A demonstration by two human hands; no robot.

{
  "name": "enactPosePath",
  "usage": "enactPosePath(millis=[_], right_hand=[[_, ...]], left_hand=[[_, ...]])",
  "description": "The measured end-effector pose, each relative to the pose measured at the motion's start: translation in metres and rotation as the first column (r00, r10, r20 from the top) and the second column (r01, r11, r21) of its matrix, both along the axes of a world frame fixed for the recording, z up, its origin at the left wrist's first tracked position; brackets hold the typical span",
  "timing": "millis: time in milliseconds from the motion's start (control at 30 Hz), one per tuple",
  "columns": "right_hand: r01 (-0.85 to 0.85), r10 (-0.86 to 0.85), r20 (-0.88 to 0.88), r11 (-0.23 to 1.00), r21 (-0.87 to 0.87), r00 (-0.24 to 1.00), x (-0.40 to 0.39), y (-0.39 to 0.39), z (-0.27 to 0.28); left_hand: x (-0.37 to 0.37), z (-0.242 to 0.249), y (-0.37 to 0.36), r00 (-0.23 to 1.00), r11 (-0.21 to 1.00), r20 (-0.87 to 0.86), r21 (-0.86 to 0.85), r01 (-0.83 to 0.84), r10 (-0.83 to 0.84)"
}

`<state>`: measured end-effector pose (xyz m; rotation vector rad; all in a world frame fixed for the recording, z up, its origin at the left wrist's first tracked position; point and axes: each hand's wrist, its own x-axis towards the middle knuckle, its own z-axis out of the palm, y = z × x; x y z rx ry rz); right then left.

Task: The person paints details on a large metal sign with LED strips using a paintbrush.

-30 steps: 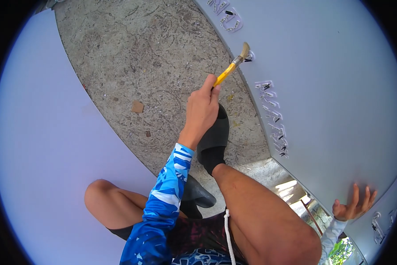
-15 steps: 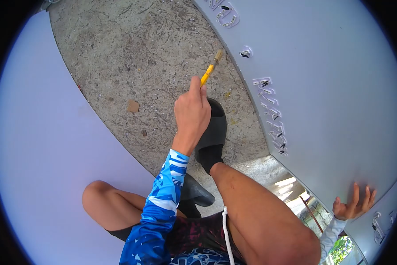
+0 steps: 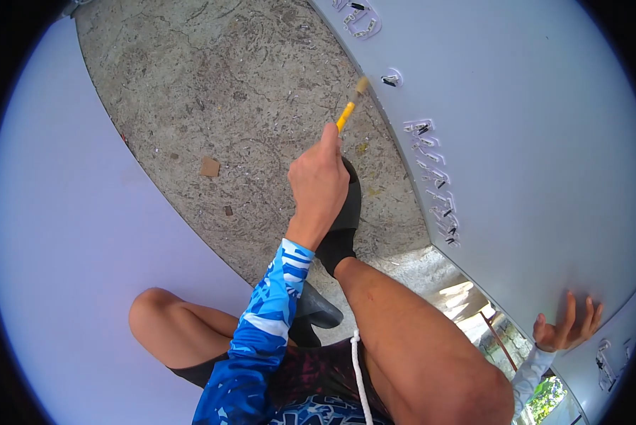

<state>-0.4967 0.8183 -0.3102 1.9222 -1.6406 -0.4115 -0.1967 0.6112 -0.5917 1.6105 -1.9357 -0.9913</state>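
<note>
My left hand (image 3: 319, 185), in a blue patterned sleeve, is closed around the yellow handle of a paintbrush (image 3: 345, 117). Its blurred bristles are up by the near edge of a large pale panel (image 3: 530, 156). Letter-shaped outlines (image 3: 433, 180) run along that panel, with small black and white pieces inside them. Low on the right, my right hand (image 3: 566, 329) has its fingers spread against the panel's surface. A pale sleeve covers that wrist.
Another broad pale panel (image 3: 70, 234) fills the left side. Between the two lies a rough concrete floor (image 3: 212, 85), scattered with specks and a brown square scrap (image 3: 209, 167). My dark shoe (image 3: 349, 205) stands close below the left hand.
My left hand has shifted slightly to the right, carrying the paintbrush so its bristles are nearer the right panel's edge. My right hand stays in place.
</note>
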Motion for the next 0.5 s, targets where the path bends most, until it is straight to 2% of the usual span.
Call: enactPosePath(millis=[67, 133, 267, 333, 500], right_hand=[[0.016, -0.016, -0.01, 1.0, 0.009, 1.0, 0.0, 0.002, 0.001], [0.011, -0.011, -0.007, 1.0, 0.001, 1.0, 0.002, 0.0, -0.001], [0.011, -0.011, -0.016, 1.0, 0.007, 1.0, 0.002, 0.0, 0.0], [0.004, -0.004, -0.007, 1.0, -0.005, 1.0, 0.002, -0.001, -0.001], [0.001, -0.001, -0.009, 1.0, -0.007, 1.0, 0.002, -0.001, -0.002]], left_hand=[[0.0, -0.001, 0.001, 1.0, 1.0, 0.029, -0.006, 0.009, -0.009], [0.001, 0.015, -0.001, 0.991, 0.999, -0.132, -0.038, 0.022, -0.027], [-0.002, 0.019, -0.002, 0.983, 0.992, -0.171, -0.11, 0.054, -0.073], [-0.001, 0.003, 0.0, 0.995, 0.989, -0.005, -0.108, 0.099, -0.1], [0.005, -0.002, 0.002, 0.995, 0.992, 0.048, -0.092, 0.09, -0.086]])
